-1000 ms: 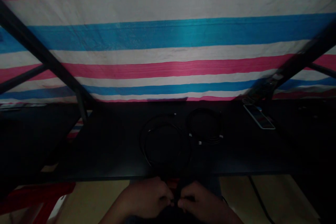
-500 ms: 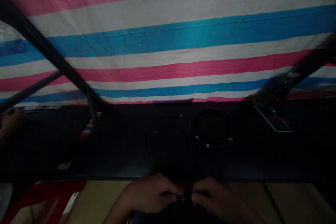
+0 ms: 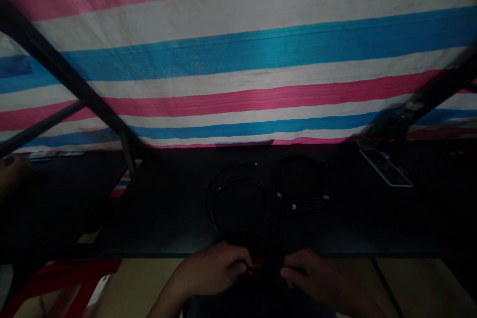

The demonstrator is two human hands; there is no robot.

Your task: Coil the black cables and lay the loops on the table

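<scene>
At the table's near edge, my left hand (image 3: 219,268) is closed in a pinch on a thin black cable (image 3: 255,269), whose short dark end juts out toward the right. Across a small gap, my right hand (image 3: 307,271) is also closed, thumb against fingers, on a dark, thin length that looks like the same kind of cable; the dim light hides most of it. Just beyond my hands lies a loosely coiled black cable (image 3: 213,208) with small light tips. To its right rests another coiled black cable (image 3: 301,203) with several pale ends.
A phone (image 3: 385,168) lies at the right of the black table (image 3: 167,218). Dark metal bars (image 3: 70,77) slant up on both sides before a striped sheet (image 3: 238,49). Red stool (image 3: 67,271) at lower left. Another person's hand (image 3: 13,171) is at far left.
My hands have moved apart, the right one going slightly right and the left one slightly left. The coiled cables and the phone stay in place.
</scene>
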